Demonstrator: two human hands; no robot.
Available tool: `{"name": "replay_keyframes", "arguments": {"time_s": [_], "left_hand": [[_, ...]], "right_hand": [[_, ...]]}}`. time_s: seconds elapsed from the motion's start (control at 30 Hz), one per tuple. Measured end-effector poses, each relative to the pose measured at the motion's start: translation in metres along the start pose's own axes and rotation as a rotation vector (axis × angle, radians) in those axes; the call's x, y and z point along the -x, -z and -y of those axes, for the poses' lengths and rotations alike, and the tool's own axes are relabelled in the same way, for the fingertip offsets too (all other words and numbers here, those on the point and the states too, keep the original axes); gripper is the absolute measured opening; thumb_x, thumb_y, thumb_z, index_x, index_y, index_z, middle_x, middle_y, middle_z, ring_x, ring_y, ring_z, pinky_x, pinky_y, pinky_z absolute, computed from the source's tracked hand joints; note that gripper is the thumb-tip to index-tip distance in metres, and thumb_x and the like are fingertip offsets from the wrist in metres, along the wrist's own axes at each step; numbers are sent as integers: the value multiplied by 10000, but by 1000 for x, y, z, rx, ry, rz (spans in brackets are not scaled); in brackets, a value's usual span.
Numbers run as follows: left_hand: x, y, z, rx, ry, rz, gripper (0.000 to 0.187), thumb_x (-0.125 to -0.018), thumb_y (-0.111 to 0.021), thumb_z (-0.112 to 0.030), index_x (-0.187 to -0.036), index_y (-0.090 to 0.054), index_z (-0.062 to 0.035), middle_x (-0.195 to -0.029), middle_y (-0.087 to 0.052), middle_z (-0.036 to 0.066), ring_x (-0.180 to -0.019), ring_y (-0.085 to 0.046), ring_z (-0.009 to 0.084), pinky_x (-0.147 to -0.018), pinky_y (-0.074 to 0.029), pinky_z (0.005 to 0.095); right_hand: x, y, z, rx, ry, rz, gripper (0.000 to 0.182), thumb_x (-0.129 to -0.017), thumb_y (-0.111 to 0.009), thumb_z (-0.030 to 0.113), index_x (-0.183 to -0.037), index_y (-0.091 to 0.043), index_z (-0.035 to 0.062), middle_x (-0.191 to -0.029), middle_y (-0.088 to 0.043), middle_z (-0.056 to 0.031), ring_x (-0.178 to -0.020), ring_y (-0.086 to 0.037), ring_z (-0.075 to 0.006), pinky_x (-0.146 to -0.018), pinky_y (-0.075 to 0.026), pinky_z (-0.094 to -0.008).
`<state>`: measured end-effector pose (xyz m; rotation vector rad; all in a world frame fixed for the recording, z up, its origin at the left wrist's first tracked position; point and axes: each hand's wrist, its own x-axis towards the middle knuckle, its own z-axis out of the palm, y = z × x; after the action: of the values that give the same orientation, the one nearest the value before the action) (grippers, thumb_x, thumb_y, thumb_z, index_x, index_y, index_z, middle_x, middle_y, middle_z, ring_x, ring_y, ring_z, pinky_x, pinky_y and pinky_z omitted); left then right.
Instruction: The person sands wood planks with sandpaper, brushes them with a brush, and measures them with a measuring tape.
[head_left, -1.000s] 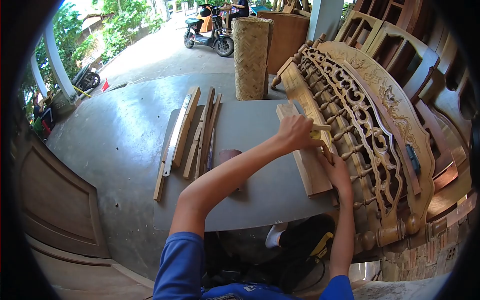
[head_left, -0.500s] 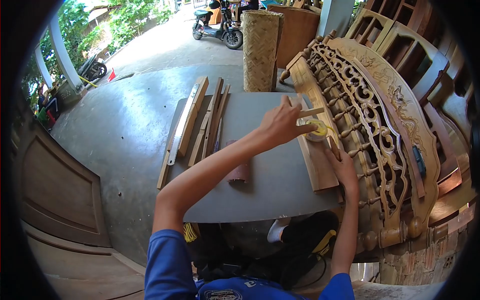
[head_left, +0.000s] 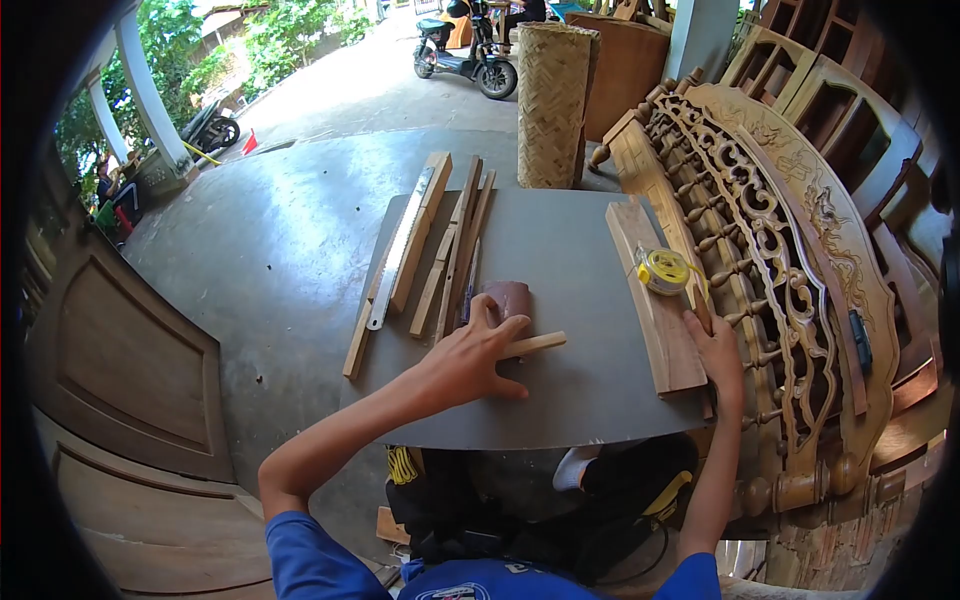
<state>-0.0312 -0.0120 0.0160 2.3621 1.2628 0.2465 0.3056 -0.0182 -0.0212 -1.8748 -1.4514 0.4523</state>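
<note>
My left hand (head_left: 475,350) is over the middle of the grey tabletop (head_left: 590,400), gripping a short wooden stick (head_left: 540,345) that juts out to the right. Its curled fingertips reach a reddish-brown curved sheet (head_left: 510,300), perhaps sandpaper; contact cannot be told. On the right, my right hand (head_left: 716,350) is closed around a narrow wooden piece (head_left: 699,308) at the outer edge of a thick wooden plank (head_left: 668,345). Atop that plank rests a yellow and clear tape measure (head_left: 662,272).
A metal ruler (head_left: 405,245) and several wooden strips (head_left: 455,265) lie left on the tabletop. Carved wooden headboards (head_left: 760,220) lean along the right side. A woven bamboo roll (head_left: 550,110) stands behind; wooden panels (head_left: 130,370) stand left. A scooter (head_left: 465,60) is parked farther back.
My left hand has moved from above the tape measure leftward and nearer to me, carrying the wooden stick. The tape measure stays on the plank. My right hand keeps its place beside it.
</note>
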Motion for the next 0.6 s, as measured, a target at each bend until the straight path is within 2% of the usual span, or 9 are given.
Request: {"name": "replay_keyframes", "arguments": {"time_s": [0.13, 0.23, 0.43, 0.53, 0.6], "left_hand": [[-3, -5, -2, 2, 22, -65, 519, -731, -672, -234, -1186, -456, -109, -1185, -376, 239, -867, -576, 395, -823, -456, 428], [-1, 3, -3, -13, 42, -47, 439, -729, -617, -111, -1150, -491, -105, -1187, -386, 226, -850, -583, 377, -787, -473, 412], [1, 9, 8, 18, 41, -156, 424, -707, -594, -70, -1124, -521, -90, -1182, -422, 202, -862, -582, 364, -789, -471, 400], [-1, 4, 15, 48, -39, -305, 380, -705, -584, -55, -1083, -548, -49, -1144, -470, 191, -872, -584, 342, -773, -471, 394], [-5, 3, 21, 81, -160, -436, 296, -716, -559, -46, -1010, -561, -8, -1061, -516, 203, -827, -582, 363, -744, -470, 396]], "right_hand": [[2, 3, 4, 33, 4, 10, 446, -810, -582, 365, -746, -527, -73, -558, -459, -126, -532, -432, -171, -539, -394, -339], [3, 2, 8, 50, -8, -17, 455, -809, -582, 370, -736, -521, -75, -555, -453, -126, -530, -427, -172, -535, -389, -343], [4, 2, 10, 28, -4, -15, 456, -813, -577, 370, -730, -515, -74, -546, -427, -109, -527, -386, -168, -525, -377, -341], [4, 1, 9, 50, 6, -30, 452, -812, -579, 370, -733, -515, -71, -549, -425, -98, -530, -380, -164, -525, -374, -339], [4, 1, 11, 48, -13, -25, 450, -813, -578, 370, -735, -516, -69, -550, -424, -96, -531, -379, -164, -525, -373, -339]]}}
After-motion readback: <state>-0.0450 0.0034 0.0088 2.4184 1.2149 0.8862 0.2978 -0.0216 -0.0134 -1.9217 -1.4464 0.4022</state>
